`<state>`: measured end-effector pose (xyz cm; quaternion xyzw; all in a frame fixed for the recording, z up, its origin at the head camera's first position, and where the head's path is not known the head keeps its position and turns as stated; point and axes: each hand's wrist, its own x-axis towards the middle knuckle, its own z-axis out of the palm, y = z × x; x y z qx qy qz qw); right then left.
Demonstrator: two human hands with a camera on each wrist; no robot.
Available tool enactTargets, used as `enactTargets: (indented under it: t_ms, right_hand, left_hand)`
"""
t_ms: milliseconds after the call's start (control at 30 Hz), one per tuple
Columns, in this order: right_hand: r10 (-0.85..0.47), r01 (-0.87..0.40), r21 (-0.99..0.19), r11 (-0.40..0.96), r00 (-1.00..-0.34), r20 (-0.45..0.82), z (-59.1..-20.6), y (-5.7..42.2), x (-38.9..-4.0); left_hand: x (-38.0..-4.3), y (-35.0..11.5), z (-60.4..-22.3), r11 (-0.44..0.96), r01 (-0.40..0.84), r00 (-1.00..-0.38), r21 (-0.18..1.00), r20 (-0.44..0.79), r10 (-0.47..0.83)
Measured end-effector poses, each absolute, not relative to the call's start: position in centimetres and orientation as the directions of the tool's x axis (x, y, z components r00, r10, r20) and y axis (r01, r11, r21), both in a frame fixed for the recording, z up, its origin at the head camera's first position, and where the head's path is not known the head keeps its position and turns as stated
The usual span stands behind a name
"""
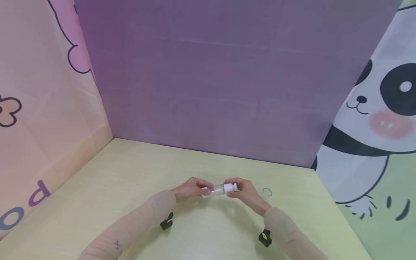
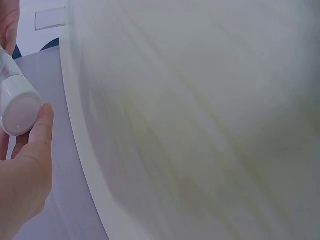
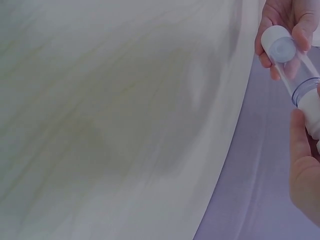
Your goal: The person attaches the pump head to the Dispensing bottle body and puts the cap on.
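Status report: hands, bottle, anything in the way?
Left hand, right hand gripping opposite ends of bottle. Bottle held sideways. Clear cylinder off right, not between hands.

Left hand [image 2: 29,175], lower left of frame, grips white-ended bottle [image 2: 18,100]; transparent piece [image 2: 50,19] noted at upper left.

We are looking into a small makeshift booth [image 1: 211,126]: a pale yellowish counter [image 1: 195,238] closed in by a creased purple sheet [image 1: 211,79] at the back, a pinkish sheet [image 1: 39,141] with a cartoon flower [image 1: 8,115] and letters [image 1: 44,188] on the left, and a green sheet [image 1: 383,238] with a panda [image 1: 354,180] on the right. We cannot tell what kind of building it stands in.
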<state>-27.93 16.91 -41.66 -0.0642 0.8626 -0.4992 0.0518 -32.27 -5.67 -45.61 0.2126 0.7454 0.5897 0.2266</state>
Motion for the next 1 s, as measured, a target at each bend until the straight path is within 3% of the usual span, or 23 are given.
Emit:
enactTargets:
  t_ms: [1000]
  right_hand:
    - [-0.099,0.024,-0.859,0.512,-0.991,-0.087,-41.64,17.09,-27.82]
  left_hand:
    - [-31.84,-5.51,-45.34,0.217,0.048,-0.807,0.975,-0.09,0.584]
